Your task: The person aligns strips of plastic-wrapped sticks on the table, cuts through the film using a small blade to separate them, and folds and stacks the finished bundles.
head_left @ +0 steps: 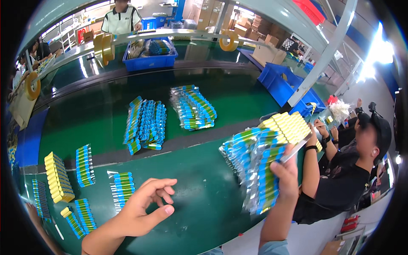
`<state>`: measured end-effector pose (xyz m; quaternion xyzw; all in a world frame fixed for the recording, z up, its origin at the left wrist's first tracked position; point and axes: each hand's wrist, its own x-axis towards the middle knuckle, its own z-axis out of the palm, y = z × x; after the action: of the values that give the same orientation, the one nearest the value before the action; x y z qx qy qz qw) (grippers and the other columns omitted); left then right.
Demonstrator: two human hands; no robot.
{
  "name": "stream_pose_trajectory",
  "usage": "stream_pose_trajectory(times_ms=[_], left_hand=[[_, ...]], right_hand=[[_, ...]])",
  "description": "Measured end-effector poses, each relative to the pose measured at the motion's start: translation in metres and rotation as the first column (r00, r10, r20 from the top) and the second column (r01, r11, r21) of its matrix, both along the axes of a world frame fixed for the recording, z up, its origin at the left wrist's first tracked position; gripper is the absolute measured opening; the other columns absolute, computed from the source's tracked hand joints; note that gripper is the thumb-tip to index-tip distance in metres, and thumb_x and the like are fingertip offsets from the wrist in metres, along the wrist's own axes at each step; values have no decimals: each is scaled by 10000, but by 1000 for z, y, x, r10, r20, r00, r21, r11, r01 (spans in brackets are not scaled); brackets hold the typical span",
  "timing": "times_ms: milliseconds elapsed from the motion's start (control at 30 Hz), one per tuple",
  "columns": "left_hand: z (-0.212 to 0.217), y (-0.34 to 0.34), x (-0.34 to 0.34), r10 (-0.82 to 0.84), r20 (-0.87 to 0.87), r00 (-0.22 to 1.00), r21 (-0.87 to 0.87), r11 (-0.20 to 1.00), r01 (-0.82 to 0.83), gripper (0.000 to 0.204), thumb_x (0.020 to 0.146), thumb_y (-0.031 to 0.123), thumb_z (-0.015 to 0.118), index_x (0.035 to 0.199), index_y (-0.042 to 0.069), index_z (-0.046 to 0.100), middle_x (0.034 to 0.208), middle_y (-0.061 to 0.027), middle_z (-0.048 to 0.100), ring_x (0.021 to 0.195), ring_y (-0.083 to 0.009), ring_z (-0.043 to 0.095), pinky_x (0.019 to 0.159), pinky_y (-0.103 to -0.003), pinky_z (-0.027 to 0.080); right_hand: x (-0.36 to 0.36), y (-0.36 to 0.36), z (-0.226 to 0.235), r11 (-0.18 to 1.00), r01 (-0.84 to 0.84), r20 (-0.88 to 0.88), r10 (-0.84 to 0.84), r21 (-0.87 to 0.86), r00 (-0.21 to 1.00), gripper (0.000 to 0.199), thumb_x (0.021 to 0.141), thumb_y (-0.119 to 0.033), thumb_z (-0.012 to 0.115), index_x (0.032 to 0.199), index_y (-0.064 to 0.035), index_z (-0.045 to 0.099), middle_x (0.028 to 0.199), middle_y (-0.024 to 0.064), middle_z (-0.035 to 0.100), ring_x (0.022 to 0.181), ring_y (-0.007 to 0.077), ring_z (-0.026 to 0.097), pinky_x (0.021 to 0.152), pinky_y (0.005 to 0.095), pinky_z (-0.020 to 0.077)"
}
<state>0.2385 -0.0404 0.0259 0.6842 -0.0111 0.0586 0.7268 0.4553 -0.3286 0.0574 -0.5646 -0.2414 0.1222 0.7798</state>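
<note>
Here the right hand (285, 172) is clamped on a stack of blue-green packets (255, 170) at centre right; the left hand (142, 210), fingers apart, hovers over bare green table (199, 199) lower centre.

green bench (204, 199), blue-green packet piles (145, 124)

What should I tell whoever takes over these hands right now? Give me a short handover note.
Right hand: raised, shut on a thick bundle of blue-green sachets.
Left hand: open, empty, hovering over the green table near a small sachet pile.
Laid down already: sorted rows at the left edge, two larger heaps on the belt.
Left: the bundle in the right hand is not yet set down.
</note>
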Motion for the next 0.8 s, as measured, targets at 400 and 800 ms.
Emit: stream_pose_trajectory(times_ms=[400, 800], left_hand=[[-54, -130, 138, -103, -417, 903, -464, 879, -114, 1028, 981, 641, 497, 1589, 34, -69, 1650, -180, 145, 1537, -277, 142, 1214, -459, 202], [-59, -170, 179, 174, -512, 841, 58, 984, -168, 1153, 901, 781, 433, 1558, -66, 7, 1587, -284, 208, 1491, -428, 210, 1211, -466, 200]], right_hand=[[93, -18, -63, 502, 288, 465, 272, -816, 843, 639, 825, -47, 658, 1378, 20, 346, 1246, 154, 514, 1228, 262, 495, 1060, 370, 383], [71, -15, -66, 690, -53, -51, 23, -722, 998, 608, 895, -101, 648, 1360, 16, 273, 1246, 160, 566, 1141, 238, 571, 973, 359, 465]])
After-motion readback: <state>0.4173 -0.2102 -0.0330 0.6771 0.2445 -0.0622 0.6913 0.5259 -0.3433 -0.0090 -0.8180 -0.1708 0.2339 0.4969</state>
